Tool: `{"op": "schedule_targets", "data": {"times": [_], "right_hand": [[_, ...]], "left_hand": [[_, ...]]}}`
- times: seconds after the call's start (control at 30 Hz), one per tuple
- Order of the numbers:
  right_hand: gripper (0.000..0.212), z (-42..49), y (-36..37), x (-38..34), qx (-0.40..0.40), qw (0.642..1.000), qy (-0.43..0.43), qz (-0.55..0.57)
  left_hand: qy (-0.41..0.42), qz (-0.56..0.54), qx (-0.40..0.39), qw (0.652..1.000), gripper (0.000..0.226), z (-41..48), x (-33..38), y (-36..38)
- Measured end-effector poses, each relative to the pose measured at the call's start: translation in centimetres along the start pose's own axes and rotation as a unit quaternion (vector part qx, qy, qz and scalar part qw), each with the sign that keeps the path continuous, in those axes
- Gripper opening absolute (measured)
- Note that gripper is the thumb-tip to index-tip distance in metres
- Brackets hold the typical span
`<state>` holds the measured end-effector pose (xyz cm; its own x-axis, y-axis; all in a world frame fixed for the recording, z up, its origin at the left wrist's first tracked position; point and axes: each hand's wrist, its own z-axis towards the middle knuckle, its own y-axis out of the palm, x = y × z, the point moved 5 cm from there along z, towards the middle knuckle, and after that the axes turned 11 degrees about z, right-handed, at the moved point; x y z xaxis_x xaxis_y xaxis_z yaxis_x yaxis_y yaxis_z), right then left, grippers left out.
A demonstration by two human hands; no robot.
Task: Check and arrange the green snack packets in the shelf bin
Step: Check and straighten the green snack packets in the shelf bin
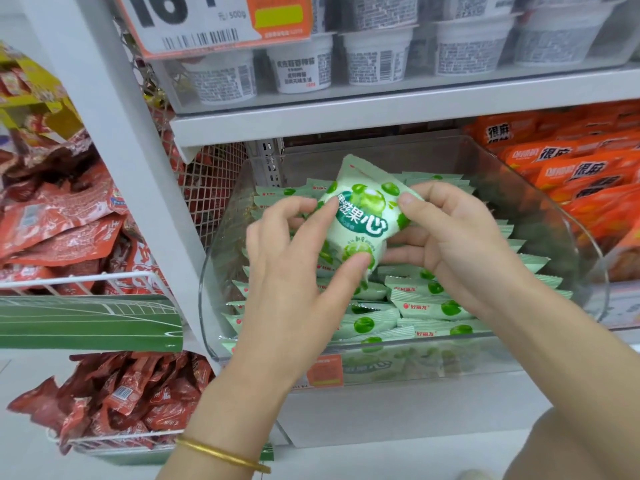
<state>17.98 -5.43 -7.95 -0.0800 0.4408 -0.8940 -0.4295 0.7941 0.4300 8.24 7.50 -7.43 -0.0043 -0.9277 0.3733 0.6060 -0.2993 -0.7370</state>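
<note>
The green snack packet (360,216) that I am checking is held up in the air over the middle of the clear shelf bin (502,358), with its printed front turned to me. It is between my two hands and touches nothing in the bin.

My left hand (294,271) holds the lower part of it. The thumb presses on the front near the bottom edge and the fingers are curled behind the left side. My right hand (450,244) pinches the upper right edge, with the thumb on the front and the other fingers behind. So both hands are closed on this one packet, and neither is free.

The long axis of the packet stands almost upright. The top corner leans a little back and to the left, and the bottom end points down to the other green packets (426,306) straight under it. Those packets lie in rows with their long axis going from left to right, and their toothed ends show at the right side of the bin.

I judge that the next move depends on this difference. The held packet is about a quarter turn away from the rows, so it must be laid over sideways before it goes down. The way is short, because the rows lie right below both hands. The right hand, which holds the top, seems better placed to tip it.
</note>
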Motion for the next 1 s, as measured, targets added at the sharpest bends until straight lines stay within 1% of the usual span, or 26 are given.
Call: {"op": "schedule_targets", "data": {"times": [0.07,0.1,0.13,0.2,0.27,0.3,0.33,0.4,0.43,0.47,0.53,0.6,0.73,1.0], "right_hand": [[0.011,-0.3,0.5,0.1,-0.028,0.999,0.023,0.04],[0.017,-0.4,0.8,0.1,-0.043,0.997,0.035,0.057],[0.024,-0.5,1.0,0.1,-0.059,0.995,0.044,0.069],[0.038,-0.6,1.4,0.0,-0.079,0.993,0.054,0.067],[0.045,-0.5,1.0,0.1,-0.061,0.997,0.039,0.01],[0.042,-0.4,0.6,0.1,-0.04,0.998,0.015,-0.035],[0.034,-0.3,0.3,0.0,-0.025,0.997,-0.012,-0.07],[0.015,-0.1,0.0,-0.1,-0.026,0.995,-0.042,-0.086],[0.011,-0.1,0.0,0.0,-0.038,0.996,-0.044,-0.072],[0.011,-0.1,0.1,-0.1,-0.05,0.996,-0.041,-0.054],[0.019,-0.1,0.1,-0.4,-0.061,0.997,-0.035,-0.033],[0.025,-0.2,0.1,-0.6,-0.065,0.997,-0.034,-0.03],[0.031,-0.2,0.1,-0.8,-0.063,0.997,-0.042,-0.033],[0.032,-0.1,0.0,-0.4,-0.048,0.997,-0.037,-0.048]], "left_hand": [[-0.008,0.011,-0.028,1.0,0.079,-0.1,0.2,0.4],[-0.004,0.031,-0.03,0.999,0.083,-0.1,0.2,0.5],[0.002,0.043,-0.022,0.999,0.082,-0.2,0.2,0.5],[-0.009,0.017,-0.009,1.0,0.067,-0.1,0.0,0.4],[-0.036,-0.047,-0.024,0.998,0.046,0.1,0.0,0.0],[-0.05,-0.085,-0.039,0.994,0.036,0.2,0.1,-0.1],[-0.062,-0.126,-0.053,0.989,0.031,0.2,0.1,-0.2],[-0.089,-0.212,-0.075,0.97,0.034,0.3,0.2,-0.4],[-0.105,-0.256,-0.087,0.957,0.037,0.2,0.1,-0.3],[-0.122,-0.302,-0.099,0.94,0.04,0.2,-0.1,-0.1],[-0.143,-0.363,-0.123,0.912,0.047,0.0,-0.3,0.3],[-0.134,-0.381,-0.139,0.904,0.053,0.0,-0.1,0.4],[-0.118,-0.385,-0.154,0.902,0.062,-0.2,0.2,0.4],[-0.105,-0.398,-0.156,0.898,0.06,-0.1,0.3,0.6]]}}
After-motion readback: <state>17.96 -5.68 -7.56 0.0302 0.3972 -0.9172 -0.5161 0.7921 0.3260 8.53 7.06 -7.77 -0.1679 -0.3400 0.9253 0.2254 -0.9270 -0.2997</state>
